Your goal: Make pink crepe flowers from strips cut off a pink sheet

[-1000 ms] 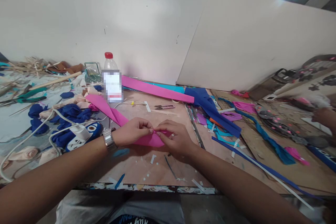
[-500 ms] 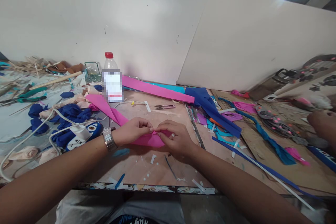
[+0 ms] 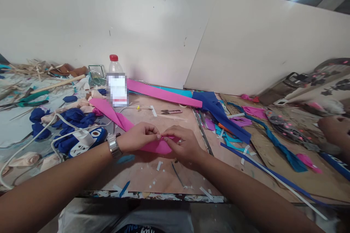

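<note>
A long pink fabric strip [image 3: 117, 116] runs across the worktable from beside the bottle to my hands. My left hand [image 3: 138, 136], with a metal watch [image 3: 113, 145] on its wrist, pinches the near end of the strip. My right hand [image 3: 182, 145] meets it fingertip to fingertip and pinches the same folded end. Both hands rest low over the pinkish board [image 3: 164, 174]. The fold itself is mostly hidden by my fingers.
A red-capped plastic bottle [image 3: 116, 82] stands behind the strip. Small thread snips [image 3: 171, 111] lie beyond my hands. Blue fabric pieces, a white cable and a blue power strip [image 3: 87, 140] crowd the left. Blue, teal and pink scraps [image 3: 218, 113] lie right. Another person's hand [image 3: 335, 127] shows far right.
My fingers have shifted slightly on the pink fold; the hands stay in place. The other person's hand at far right has moved a little nearer.
</note>
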Motion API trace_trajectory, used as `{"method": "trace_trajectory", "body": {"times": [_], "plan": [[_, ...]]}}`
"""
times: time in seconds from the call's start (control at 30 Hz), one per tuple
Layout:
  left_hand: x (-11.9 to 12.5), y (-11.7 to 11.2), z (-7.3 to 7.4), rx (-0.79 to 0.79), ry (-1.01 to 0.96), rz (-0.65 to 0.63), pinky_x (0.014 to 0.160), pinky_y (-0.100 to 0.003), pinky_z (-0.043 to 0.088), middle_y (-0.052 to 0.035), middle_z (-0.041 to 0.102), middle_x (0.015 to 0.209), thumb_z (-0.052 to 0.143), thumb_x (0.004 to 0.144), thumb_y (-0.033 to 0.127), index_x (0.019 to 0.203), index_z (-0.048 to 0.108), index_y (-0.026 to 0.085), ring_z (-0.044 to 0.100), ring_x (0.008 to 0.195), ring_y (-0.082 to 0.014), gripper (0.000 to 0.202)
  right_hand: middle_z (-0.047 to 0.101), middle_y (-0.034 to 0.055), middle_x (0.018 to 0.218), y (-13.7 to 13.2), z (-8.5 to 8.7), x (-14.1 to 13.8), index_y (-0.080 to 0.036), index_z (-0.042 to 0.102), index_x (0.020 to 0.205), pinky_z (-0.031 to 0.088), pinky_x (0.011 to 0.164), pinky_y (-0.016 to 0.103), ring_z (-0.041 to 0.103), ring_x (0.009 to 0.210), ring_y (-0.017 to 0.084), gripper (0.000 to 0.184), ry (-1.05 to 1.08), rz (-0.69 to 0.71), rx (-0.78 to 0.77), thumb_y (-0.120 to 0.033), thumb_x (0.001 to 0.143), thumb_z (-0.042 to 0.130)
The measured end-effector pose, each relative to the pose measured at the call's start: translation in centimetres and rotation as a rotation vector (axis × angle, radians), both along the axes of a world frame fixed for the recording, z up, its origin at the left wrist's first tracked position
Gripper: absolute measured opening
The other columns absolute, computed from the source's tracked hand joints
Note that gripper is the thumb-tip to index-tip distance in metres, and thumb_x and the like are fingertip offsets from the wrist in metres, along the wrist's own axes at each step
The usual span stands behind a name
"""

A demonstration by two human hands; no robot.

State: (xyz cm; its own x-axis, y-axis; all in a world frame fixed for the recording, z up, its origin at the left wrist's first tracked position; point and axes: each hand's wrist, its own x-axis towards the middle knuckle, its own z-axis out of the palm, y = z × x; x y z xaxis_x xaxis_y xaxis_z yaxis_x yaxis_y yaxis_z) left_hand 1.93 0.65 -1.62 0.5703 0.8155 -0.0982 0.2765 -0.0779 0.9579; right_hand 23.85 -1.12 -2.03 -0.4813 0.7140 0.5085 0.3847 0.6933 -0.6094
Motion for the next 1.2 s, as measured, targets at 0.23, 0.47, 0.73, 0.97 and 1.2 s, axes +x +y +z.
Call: {"method": "trace_trajectory", "body": {"times": [0.23, 0.47, 0.73, 0.97, 1.2], "plan": [[0.10, -0.11, 0.15, -0.003, -0.008, 0.009, 0.060, -0.024, 0.033, -0.0005, 0.060, 0.074, 0.063, 0.086, 0.042, 0.089, 0.071, 0.012, 0.047, 0.066, -0.0116, 0.031, 0.077, 0.0043, 0.092, 0.10, -0.05, 0.03, -0.024, 0.077, 0.101, 0.052, 0.078, 0.030, 0.070, 0.084, 0.018, 0.014, -0.008, -0.004, -0.007, -0.021, 0.092, 0.066], [0.11, -0.17, 0.35, 0.028, 0.012, -0.009, 0.060, -0.024, 0.034, -0.0007, 0.061, 0.073, 0.062, 0.087, 0.043, 0.087, 0.072, 0.012, 0.048, 0.066, -0.0117, 0.033, 0.077, 0.0046, 0.093, 0.08, -0.12, 0.04, -0.024, 0.077, 0.101, 0.052, 0.078, 0.031, 0.070, 0.085, 0.019, 0.013, -0.017, -0.013, -0.012, -0.022, 0.092, 0.067], [0.04, -0.11, 0.14, 0.072, 0.019, -0.010, 0.059, -0.022, 0.035, -0.0015, 0.063, 0.075, 0.060, 0.089, 0.038, 0.089, 0.071, 0.013, 0.050, 0.066, -0.0115, 0.027, 0.077, 0.0040, 0.094, 0.14, -0.27, 0.02, -0.024, 0.076, 0.100, 0.052, 0.078, 0.032, 0.070, 0.087, 0.020, 0.012, -0.054, -0.061, -0.057, -0.020, 0.092, 0.068], [0.14, -0.34, 0.21, 0.131, 0.015, -0.002, 0.057, -0.022, 0.035, -0.0009, 0.062, 0.073, 0.060, 0.090, 0.039, 0.087, 0.069, 0.014, 0.050, 0.064, -0.0111, 0.027, 0.076, 0.0042, 0.094, 0.05, -0.16, 0.02, -0.023, 0.074, 0.097, 0.050, 0.079, 0.032, 0.068, 0.087, 0.020, 0.009, -0.071, -0.060, -0.072, -0.022, 0.093, 0.066], [0.41, -0.86, 0.32, 0.226, 0.040, 0.047, 0.059, -0.022, 0.037, -0.0010, 0.065, 0.074, 0.060, 0.090, 0.037, 0.087, 0.070, 0.014, 0.054, 0.066, -0.0122, 0.025, 0.074, 0.0049, 0.092, -0.06, -0.13, -0.09, -0.022, 0.072, 0.095, 0.051, 0.077, 0.032, 0.068, 0.086, 0.020, 0.009, -0.066, -0.081, -0.083, -0.026, 0.094, 0.064]]}}
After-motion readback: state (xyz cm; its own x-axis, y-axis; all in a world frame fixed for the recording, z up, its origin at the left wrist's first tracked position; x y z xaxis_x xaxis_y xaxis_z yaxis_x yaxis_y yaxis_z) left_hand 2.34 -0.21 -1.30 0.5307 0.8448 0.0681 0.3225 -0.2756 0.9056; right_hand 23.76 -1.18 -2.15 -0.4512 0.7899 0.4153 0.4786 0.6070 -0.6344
